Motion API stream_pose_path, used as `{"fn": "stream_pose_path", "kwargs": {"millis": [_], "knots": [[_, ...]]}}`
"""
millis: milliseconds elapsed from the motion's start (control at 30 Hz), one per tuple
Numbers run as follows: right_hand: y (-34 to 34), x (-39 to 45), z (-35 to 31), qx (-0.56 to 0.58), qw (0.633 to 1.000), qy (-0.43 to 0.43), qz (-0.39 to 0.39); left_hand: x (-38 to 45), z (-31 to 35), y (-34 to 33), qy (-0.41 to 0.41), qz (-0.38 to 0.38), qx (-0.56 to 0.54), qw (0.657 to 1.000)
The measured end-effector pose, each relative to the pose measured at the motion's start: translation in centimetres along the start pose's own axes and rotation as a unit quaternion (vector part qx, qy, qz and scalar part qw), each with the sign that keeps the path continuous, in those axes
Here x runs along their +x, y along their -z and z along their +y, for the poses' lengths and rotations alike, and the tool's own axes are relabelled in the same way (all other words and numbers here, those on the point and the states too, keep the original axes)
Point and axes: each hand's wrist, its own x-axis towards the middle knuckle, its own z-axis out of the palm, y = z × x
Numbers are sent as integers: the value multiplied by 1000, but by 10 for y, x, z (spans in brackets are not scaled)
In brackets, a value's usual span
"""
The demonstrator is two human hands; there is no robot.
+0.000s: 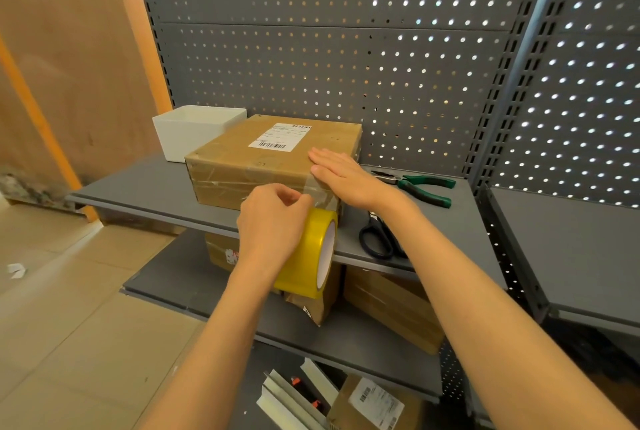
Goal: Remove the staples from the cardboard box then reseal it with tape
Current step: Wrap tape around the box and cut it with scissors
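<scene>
While the box [273,159] is sitting on the shelf [138,187], I am taping it shut: my right hand [341,173] is lying flat, fingers straight, pressing tape onto the top edge, and my left hand [273,218] is gripping the roll [311,256] below the front face. Next, I judge, I am needing the scissors [377,239] beside it to cut.

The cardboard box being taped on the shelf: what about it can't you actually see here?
Head view only:
- Cardboard box: staples too small to tell whether any remain.
- Its label: print too small to read.
- Tape strip: right hand lies flat over it.
- Tape roll: left hand hides its left side.
- Box's back face: turned away.
</scene>
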Motion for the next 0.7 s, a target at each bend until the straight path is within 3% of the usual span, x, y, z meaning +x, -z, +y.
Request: {"fn": "stream_pose_path", "kwargs": {"millis": [367,700], "knots": [[-1,0,-1,8,1000,-2,7,-1,6,1,25,-33,-9,999],[-2,1,1,20,1000,4,10,14,3,-5,106,-54,-44,992]]}}
